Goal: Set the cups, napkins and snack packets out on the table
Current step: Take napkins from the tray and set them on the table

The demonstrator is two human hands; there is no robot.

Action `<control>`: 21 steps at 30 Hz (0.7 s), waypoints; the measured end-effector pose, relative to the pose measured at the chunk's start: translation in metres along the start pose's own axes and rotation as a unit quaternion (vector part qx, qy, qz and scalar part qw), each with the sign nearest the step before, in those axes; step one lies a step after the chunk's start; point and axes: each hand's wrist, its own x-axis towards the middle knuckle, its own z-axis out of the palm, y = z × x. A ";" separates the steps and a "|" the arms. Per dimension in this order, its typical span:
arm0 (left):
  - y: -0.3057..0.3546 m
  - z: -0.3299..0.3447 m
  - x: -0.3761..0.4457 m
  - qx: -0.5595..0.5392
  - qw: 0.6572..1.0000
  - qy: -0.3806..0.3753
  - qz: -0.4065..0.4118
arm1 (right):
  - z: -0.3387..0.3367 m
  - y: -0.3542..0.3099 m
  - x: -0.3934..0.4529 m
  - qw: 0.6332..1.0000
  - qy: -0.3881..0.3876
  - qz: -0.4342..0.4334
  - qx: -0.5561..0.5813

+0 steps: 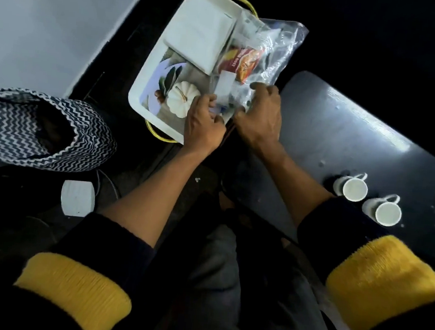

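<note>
Both hands (237, 119) gripping plastic bag (271, 53)

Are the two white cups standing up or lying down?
Standing up. Both white cups sit on the dark table with their round open mouths facing up. They look empty inside.

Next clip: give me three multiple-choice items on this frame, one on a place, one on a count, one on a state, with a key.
1. Where does the napkin stack lie?
A. in the white tray
B. on the dark table
C. in the zigzag basket

2. How many white cups stand on the table?
A. one
B. two
C. four

3. What are both hands doing?
A. hanging idle
B. gripping the clear plastic bag
C. lifting a cup

Key: 1 A, the stack sits inside the tray's rim; 2 B, two cups stand side by side; 3 B, left hand and right hand pinch the bag's near edge.
</note>
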 end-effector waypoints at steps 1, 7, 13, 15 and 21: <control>-0.002 -0.002 0.007 -0.004 1.000 0.002 -0.003 | 0.004 -0.006 0.008 1.000 0.016 0.017 -0.001; 0.000 -0.006 0.045 -0.065 0.995 0.021 -0.067 | 0.013 -0.024 0.042 0.992 0.086 0.014 -0.094; 0.009 -0.009 0.107 -0.226 0.930 0.044 -0.287 | 0.024 -0.038 0.065 0.985 0.103 -0.059 -0.128; 0.013 -0.013 0.125 -0.310 0.883 0.052 -0.348 | 0.029 -0.043 0.072 0.981 0.087 -0.096 -0.142; 0.006 -0.016 0.152 -0.313 0.881 -0.007 -0.355 | 0.051 -0.061 0.097 0.962 0.012 -0.180 -0.204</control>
